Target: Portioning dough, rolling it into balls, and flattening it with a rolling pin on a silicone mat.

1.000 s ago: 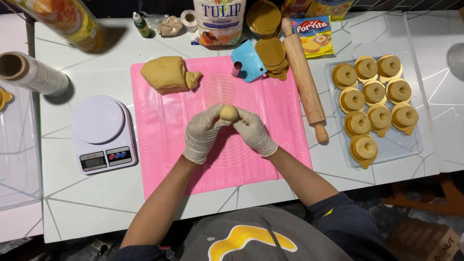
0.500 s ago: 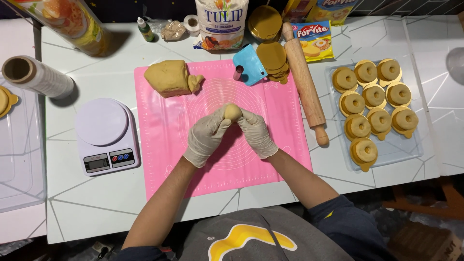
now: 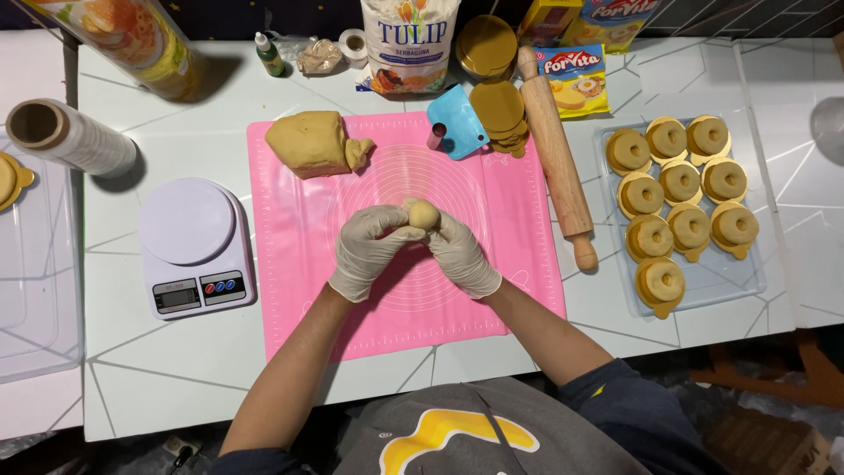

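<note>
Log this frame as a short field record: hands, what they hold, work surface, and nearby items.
left hand: gloved left hand, cupping the dough ball
right hand: gloved right hand, also on the dough ball
surface: pink mat on a white table
dough lump: dough lump, mat's far left corner
scale: kitchen scale, left of mat
rolling pin: rolling pin, mat's right edge
tray: clear tray holding filled gold cups

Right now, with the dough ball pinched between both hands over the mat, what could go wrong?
1. The dough ball sits at the fingertips of the left hand and right hand; it could slip onto the pink mat.
2. The rolling pin lies loose beside the tray of shaped pieces; a right-elbow nudge might roll it into them.
3. The big dough lump lies uncovered and may dry.
</note>
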